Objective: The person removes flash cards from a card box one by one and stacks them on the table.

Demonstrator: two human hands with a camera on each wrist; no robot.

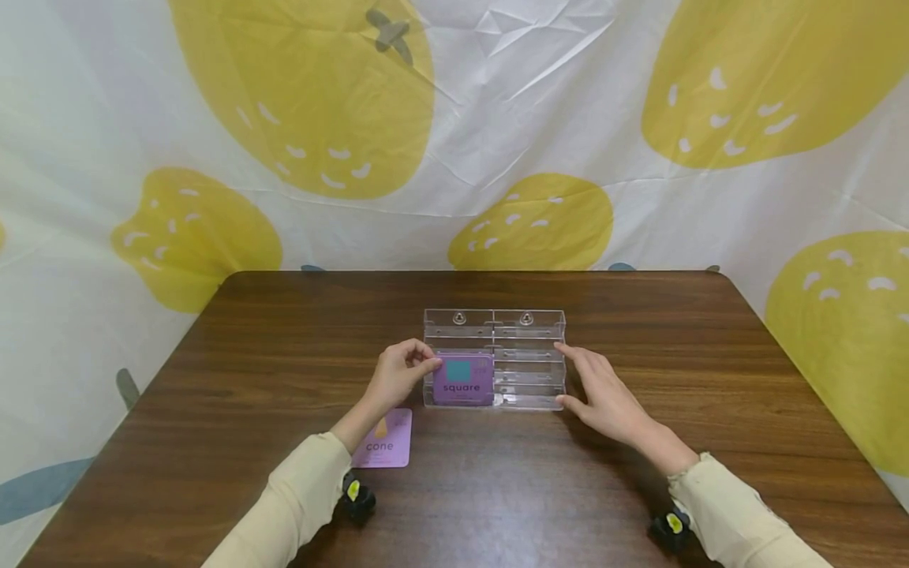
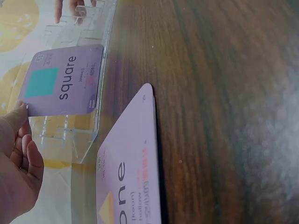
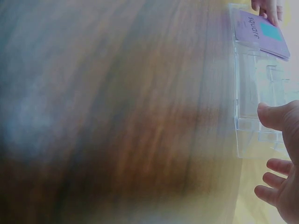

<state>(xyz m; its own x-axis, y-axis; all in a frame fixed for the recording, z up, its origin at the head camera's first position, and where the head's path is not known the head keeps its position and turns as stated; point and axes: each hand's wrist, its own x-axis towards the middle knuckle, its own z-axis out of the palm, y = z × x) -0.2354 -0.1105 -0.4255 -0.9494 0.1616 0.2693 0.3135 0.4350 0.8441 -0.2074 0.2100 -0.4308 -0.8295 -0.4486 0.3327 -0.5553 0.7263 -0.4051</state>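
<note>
A clear plastic holder (image 1: 529, 379) with two columns of stepped pockets stands on the table. In its front left pocket sits a purple card (image 1: 465, 392) printed "square" with a teal square. More card edges show behind it in the right wrist view. My left hand (image 1: 399, 371) pinches this card at its upper left corner, thumb in front. At the holder's right side, my right hand (image 1: 604, 398) rests with fingers extended, its thumb (image 3: 271, 115) at the front corner. A purple "cone" card (image 1: 394, 442) lies below my left wrist, partly hidden by it.
The brown wooden table (image 1: 497, 505) extends around the holder, with its far edge behind. A white cloth with yellow fruit shapes (image 1: 529, 225) hangs at the back and sides. Black wrist devices (image 1: 357, 498) sit under both sleeves.
</note>
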